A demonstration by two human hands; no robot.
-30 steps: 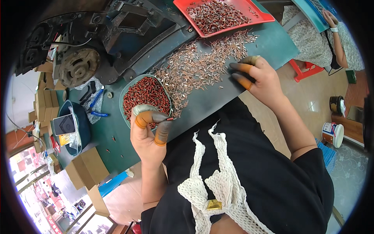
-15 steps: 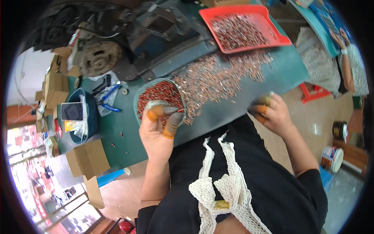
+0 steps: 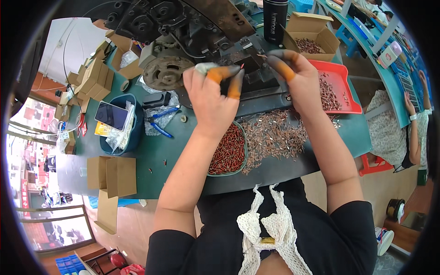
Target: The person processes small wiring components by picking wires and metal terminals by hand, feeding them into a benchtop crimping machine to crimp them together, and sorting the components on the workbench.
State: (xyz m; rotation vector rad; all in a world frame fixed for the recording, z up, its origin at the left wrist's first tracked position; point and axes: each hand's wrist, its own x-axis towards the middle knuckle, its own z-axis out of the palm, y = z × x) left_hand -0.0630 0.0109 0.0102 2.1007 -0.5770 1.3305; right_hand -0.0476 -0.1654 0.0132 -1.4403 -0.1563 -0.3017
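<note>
My left hand (image 3: 214, 94) is raised at the dark metal machine (image 3: 250, 68), thumb and forefinger pinched around a small red part whose tip shows at the fingertips. To its right, my right hand (image 3: 300, 80) is also at the machine, its fingers closed on a small metal piece (image 3: 261, 55) that is too small to name. Orange and grey finger covers sit on the fingers of both hands. Below my left hand stands a bowl (image 3: 227, 151) full of small red parts. Beside it, a spread of small copper-coloured parts (image 3: 275, 137) lies on the green table.
A red tray (image 3: 341, 82) of small parts and an open cardboard box (image 3: 311, 30) stand at the right, near a black bottle (image 3: 275, 23). Left are blue-handled pliers (image 3: 160, 123), a dark bin (image 3: 130, 142) with a phone on top, and cardboard boxes. A person sits far right.
Both hands have moved up and forward to the machine, the left from over the bowl, the right from the table's front edge. The view has shifted too.
</note>
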